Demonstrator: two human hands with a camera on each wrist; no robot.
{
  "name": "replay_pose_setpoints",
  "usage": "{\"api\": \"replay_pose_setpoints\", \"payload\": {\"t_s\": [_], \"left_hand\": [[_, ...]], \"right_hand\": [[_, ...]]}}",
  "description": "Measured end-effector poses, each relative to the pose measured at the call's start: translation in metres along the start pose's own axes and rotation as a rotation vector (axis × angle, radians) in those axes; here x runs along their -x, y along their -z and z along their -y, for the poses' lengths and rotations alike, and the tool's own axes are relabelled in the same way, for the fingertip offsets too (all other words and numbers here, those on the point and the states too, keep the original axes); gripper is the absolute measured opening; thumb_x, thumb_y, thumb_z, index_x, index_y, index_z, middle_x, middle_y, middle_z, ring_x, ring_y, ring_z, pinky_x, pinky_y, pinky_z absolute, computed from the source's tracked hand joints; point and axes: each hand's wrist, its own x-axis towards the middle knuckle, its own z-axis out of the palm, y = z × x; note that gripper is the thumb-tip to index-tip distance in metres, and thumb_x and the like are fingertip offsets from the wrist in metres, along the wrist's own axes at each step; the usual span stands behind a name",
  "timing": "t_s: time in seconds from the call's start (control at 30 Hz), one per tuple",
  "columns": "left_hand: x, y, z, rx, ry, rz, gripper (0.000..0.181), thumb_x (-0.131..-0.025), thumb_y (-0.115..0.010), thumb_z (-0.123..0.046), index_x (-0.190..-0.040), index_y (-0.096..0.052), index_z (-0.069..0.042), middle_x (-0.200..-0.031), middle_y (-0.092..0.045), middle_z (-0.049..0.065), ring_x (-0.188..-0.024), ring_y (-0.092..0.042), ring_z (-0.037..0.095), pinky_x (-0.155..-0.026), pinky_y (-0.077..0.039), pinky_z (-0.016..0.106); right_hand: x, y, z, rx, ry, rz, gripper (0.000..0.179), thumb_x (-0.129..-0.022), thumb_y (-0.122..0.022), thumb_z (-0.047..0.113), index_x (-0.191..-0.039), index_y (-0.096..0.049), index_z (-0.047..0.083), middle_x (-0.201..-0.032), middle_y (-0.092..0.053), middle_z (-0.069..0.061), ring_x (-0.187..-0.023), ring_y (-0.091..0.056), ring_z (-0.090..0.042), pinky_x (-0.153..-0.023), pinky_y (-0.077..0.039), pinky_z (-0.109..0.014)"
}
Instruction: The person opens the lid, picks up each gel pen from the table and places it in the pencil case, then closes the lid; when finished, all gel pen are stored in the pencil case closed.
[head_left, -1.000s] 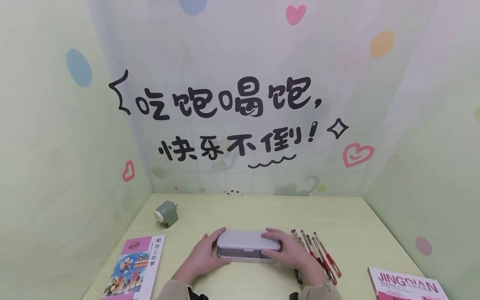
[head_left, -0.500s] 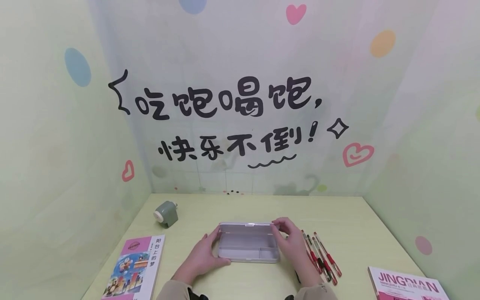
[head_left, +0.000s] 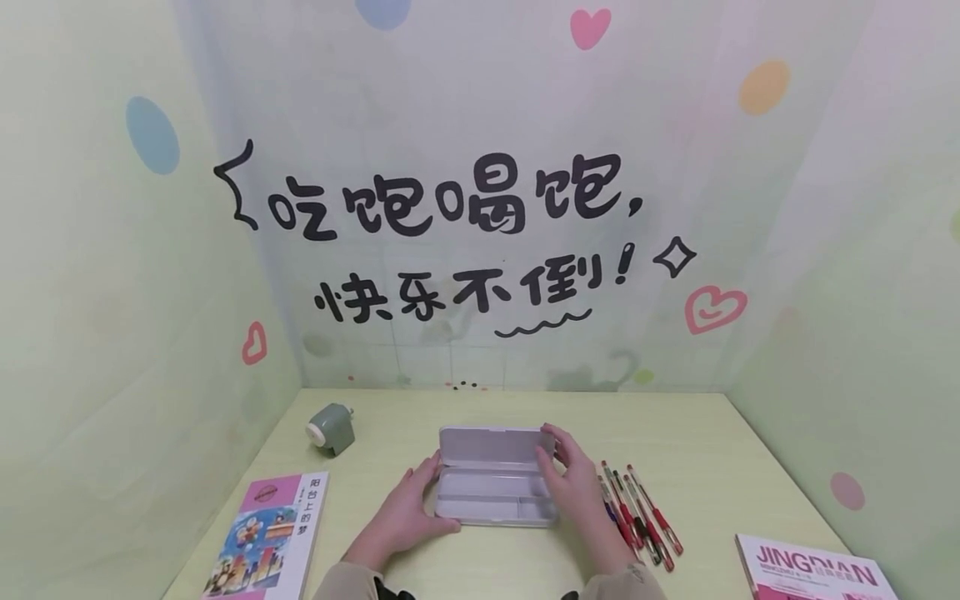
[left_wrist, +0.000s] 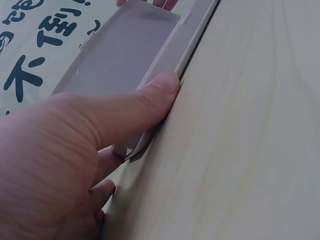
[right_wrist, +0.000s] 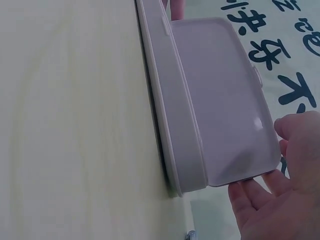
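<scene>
A pale lilac pencil case [head_left: 476, 507] lies on the table in front of the person, its lid [head_left: 487, 447] raised upright at the back. Inside, the head view shows a long tray and a small compartment at the right, both without contents. The left hand [head_left: 405, 515] grips the left end of the case, its thumb [left_wrist: 150, 97] along the front wall in the left wrist view. At the lid's right end, the right hand [head_left: 576, 492] holds the corner between thumb and fingers. In the right wrist view those fingers [right_wrist: 255, 195] lie at the lid's side edge.
Several pens [head_left: 645, 517] with red, black and blue parts lie right beside the right hand. A grey-green pencil sharpener [head_left: 334, 429] stands at the back left. One book [head_left: 262, 533] lies at the left, a magazine [head_left: 810, 571] at the front right. Printed walls surround the table [head_left: 525, 412].
The right hand has swung the lid from nearly closed, up and back, to upright. The left hand has stayed at the left end of the case.
</scene>
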Motion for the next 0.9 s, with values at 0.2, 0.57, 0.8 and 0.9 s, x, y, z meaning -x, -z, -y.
{"api": "replay_pose_setpoints", "payload": {"t_s": [0.2, 0.57, 0.8, 0.9], "left_hand": [[-0.001, 0.001, 0.001, 0.022, 0.003, 0.014, 0.126, -0.070, -0.101, -0.047, -0.173, -0.035, -0.014, -0.168, -0.056, 0.008, -0.162, -0.041, 0.047, -0.139, -0.015, 0.070], [0.000, 0.000, -0.002, 0.014, 0.052, 0.032, 0.127, -0.066, -0.102, -0.049, -0.171, -0.040, -0.016, -0.169, -0.056, 0.008, -0.163, -0.035, 0.054, -0.137, -0.017, 0.073], [0.000, -0.002, 0.000, 0.017, 0.042, 0.020, 0.129, -0.065, -0.102, -0.052, -0.171, -0.039, -0.014, -0.166, -0.059, 0.005, -0.163, -0.033, 0.057, -0.136, -0.017, 0.076], [0.000, -0.002, -0.001, 0.014, 0.044, 0.015, 0.129, -0.065, -0.102, -0.054, -0.171, -0.040, -0.014, -0.167, -0.058, 0.005, -0.163, -0.032, 0.057, -0.136, -0.017, 0.075]], "right_hand": [[-0.007, -0.010, 0.004, 0.170, -0.120, 0.025, 0.061, -0.109, -0.069, 0.039, -0.163, -0.051, 0.018, -0.169, -0.053, -0.017, -0.149, -0.058, -0.050, -0.125, -0.048, -0.067], [-0.018, -0.017, -0.003, 0.199, -0.187, 0.081, 0.073, -0.109, -0.065, 0.048, -0.169, -0.042, 0.012, -0.176, -0.040, -0.022, -0.163, -0.038, -0.049, -0.135, -0.031, -0.069], [-0.004, 0.010, 0.007, 0.290, -0.128, 0.027, 0.066, -0.111, -0.064, 0.042, -0.166, -0.046, 0.010, -0.171, -0.047, -0.023, -0.157, -0.047, -0.050, -0.130, -0.040, -0.068], [0.006, 0.031, 0.009, 0.374, -0.128, -0.005, 0.057, -0.113, -0.060, 0.039, -0.161, -0.053, 0.007, -0.165, -0.054, -0.025, -0.145, -0.058, -0.051, -0.118, -0.053, -0.068]]}}
